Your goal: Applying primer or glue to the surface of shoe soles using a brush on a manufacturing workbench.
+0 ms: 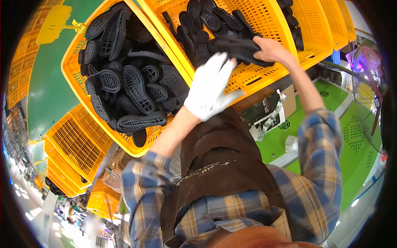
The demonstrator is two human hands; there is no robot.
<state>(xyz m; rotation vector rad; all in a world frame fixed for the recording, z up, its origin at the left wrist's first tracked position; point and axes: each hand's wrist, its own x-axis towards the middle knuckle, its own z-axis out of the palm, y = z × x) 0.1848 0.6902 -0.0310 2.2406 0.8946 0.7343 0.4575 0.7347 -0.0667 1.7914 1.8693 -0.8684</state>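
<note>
My bare right hand [271, 50] grips the right end of a black shoe sole [236, 50], its fingers over the edge, above a yellow plastic crate [264, 76]. My left hand [211, 89] wears a white glove and is open, fingers stretched and slightly blurred. It hovers by the crate's near left corner, close to the sole's left end; whether it touches cannot be seen. More black soles [211, 20] lie heaped toward that crate's far side. A second yellow crate [71, 70] on the left is filled with jumbled black soles [139, 90], many with tread or ribbed side up.
More yellow crates [320, 25] stand in a row at the right, the nearest with black pieces inside. Stacked yellow crates [76, 142] sit at the lower left. A green surface with vents [331, 101] and a cardboard box [290, 102] are beside my right arm.
</note>
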